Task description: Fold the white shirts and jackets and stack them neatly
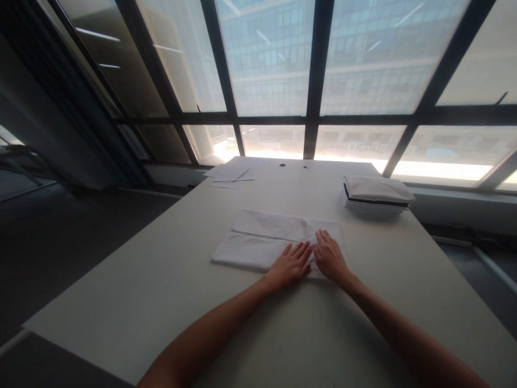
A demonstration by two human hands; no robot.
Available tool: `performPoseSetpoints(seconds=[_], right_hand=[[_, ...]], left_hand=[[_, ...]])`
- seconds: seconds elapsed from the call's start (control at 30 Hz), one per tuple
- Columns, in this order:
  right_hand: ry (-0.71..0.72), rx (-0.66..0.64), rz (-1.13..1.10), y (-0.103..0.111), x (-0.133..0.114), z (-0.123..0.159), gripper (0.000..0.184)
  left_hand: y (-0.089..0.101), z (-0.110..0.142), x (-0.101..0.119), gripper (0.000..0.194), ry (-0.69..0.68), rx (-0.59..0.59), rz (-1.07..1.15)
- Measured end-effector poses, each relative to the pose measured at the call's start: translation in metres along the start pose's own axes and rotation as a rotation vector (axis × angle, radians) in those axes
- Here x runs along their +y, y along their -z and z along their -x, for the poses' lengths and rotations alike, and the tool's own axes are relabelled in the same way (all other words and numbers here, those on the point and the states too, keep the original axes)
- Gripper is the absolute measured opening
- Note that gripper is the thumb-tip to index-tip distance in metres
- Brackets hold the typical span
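Note:
A white folded cloth (pixel 258 249), perhaps a garment, lies flat on the white table (pixel 161 280) in front of me. One folded edge runs lengthwise across its top. My left hand (pixel 291 264) rests flat on the cloth's right half, fingers stretched out and pointing right and away. Close beside it, my right hand (pixel 329 256) lies on the right end of the cloth, fingers extended and pointing away from me. Both hands cover part of the cloth's near right area. Neither hand grasps anything.
A stack of folded cloths (pixel 377 191), pale with one dark layer, sits near the table's right edge. Loose white sheets (pixel 232 171) lie at the far left corner. Two small dark spots, one a round hole (pixel 282 165), show at the far edge. Large windows (pixel 270 59) rise behind.

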State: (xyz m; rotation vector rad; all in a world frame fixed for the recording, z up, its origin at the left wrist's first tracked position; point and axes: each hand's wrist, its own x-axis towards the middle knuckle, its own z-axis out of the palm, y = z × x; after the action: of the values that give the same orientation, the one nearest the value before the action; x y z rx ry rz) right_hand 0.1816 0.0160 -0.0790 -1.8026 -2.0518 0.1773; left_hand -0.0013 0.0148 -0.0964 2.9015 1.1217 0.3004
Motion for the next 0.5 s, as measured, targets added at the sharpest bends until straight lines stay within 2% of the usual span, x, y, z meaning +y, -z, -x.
performPoseSetpoints(seconds=[0.07,0.2,0.33,0.5], right_hand=[[-0.034,-0.090,0.052,-0.008,-0.006,-0.026,0.057],[0.010,-0.181,0.122,-0.018,-0.006,-0.063,0.056],[0.059,-0.191,0.143,-0.025,0.005,-0.075,0.057],[0.032,-0.143,0.170,-0.029,0.008,-0.075,0.059]], left_hand=[[-0.001,0.001,0.002,0.058,0.019,0.005,0.004],[0.000,0.003,0.004,0.058,0.063,0.012,0.012],[0.002,0.005,0.005,0.062,0.063,0.006,0.008],[0.000,0.005,0.004,0.066,0.059,-0.014,0.010]])
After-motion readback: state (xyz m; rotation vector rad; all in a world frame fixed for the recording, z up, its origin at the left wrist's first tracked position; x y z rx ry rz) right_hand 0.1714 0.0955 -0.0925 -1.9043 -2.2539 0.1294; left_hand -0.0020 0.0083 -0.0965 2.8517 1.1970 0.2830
